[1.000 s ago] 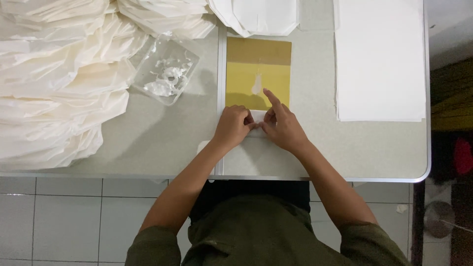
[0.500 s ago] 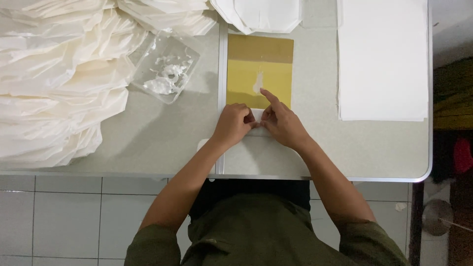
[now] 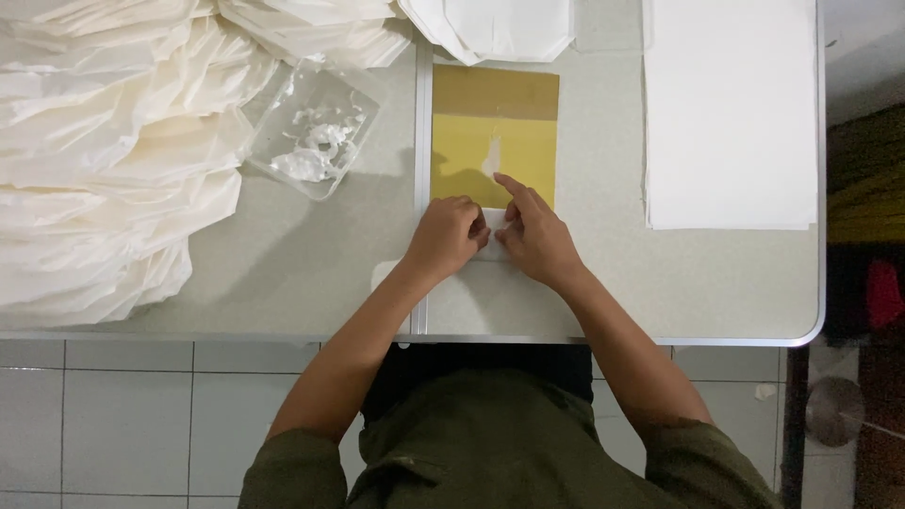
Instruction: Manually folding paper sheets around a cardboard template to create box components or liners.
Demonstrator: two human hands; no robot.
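Observation:
My left hand [image 3: 451,238] and my right hand [image 3: 534,236] are pressed close together on a small white paper piece [image 3: 492,247] at the near edge of a yellow and brown board [image 3: 492,134]. The left fingers are curled on the paper. My right index finger stretches forward over the yellow part, near a small pale smear [image 3: 491,158]. Most of the paper is hidden under the hands.
A heap of folded white paper pieces [image 3: 104,141] fills the left of the grey table [image 3: 311,273]. A clear plastic bag [image 3: 316,137] with white bits lies beside the board. A stack of white sheets [image 3: 731,108] lies at the right, more folded paper [image 3: 500,24] at the far edge.
The hands stay at the same spot on the paper. My right index finger has shifted slightly over the board. Nothing else moved.

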